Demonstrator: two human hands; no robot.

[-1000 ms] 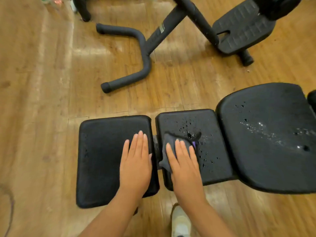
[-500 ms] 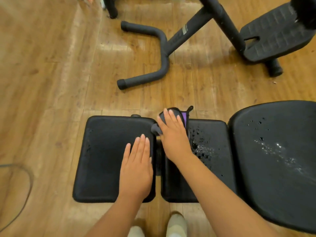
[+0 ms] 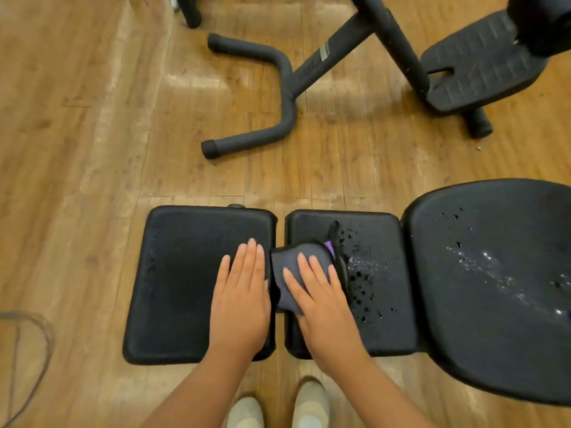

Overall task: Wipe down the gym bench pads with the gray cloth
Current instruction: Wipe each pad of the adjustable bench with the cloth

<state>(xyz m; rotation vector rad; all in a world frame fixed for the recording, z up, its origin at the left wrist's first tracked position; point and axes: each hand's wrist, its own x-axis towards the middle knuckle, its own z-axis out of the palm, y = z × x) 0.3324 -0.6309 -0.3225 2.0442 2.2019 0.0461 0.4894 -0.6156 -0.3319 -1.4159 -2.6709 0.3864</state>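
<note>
The black bench has three pads in a row. My left hand (image 3: 241,291) lies flat, fingers together, on the right part of the left pad (image 3: 179,282). My right hand (image 3: 318,291) presses the gray cloth (image 3: 287,267), which has a purple tag, onto the left half of the middle pad (image 3: 377,288). Water droplets dot the middle pad just right of the cloth. The large right pad (image 3: 494,288) also carries scattered droplets. The cloth overlaps the gap between the left and middle pads.
Wooden floor all around. A black curved machine foot (image 3: 272,97) and a ribbed black footplate (image 3: 482,63) stand beyond the bench. A thin cable (image 3: 34,341) loops at the lower left. My two light shoes (image 3: 278,409) are at the bottom edge.
My right hand has pulled the cloth back from the far edge of the middle pad toward its middle. My left hand has stayed flat on the left pad.
</note>
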